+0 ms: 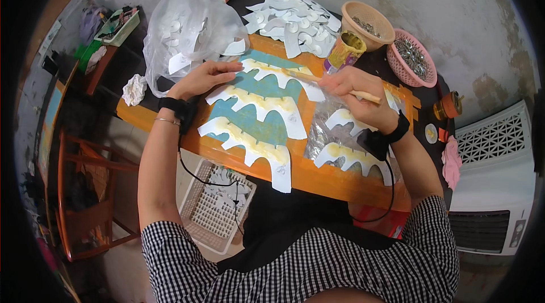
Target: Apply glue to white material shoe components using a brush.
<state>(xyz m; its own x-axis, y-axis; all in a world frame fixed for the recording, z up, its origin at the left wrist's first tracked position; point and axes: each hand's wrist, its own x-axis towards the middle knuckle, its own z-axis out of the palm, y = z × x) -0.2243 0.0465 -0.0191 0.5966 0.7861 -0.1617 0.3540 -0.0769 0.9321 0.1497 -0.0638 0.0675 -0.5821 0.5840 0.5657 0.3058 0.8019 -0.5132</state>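
Observation:
My right hand (359, 94) grips a wooden-handled brush (318, 79) that points left, its tip over the topmost white scalloped paper cutout (278, 71). My left hand (203, 78) lies flat with fingers spread on the left end of that same cutout, pressing it to the orange board (318, 175). Below it lie two more white cutouts (258, 104) (250, 145) smeared with yellowish glue, on a teal sheet (267, 127). Under my right wrist, further cutouts (349, 155) rest on a shiny silver sheet (326, 113).
A yellow glue pot (345, 49) stands behind the board. A heap of white cutouts (292, 19), a beige bowl (369, 22) and a pink basket (413, 58) of metal bits sit at the back. A clear plastic bag (184, 33) is left, a white basket (216, 203) below.

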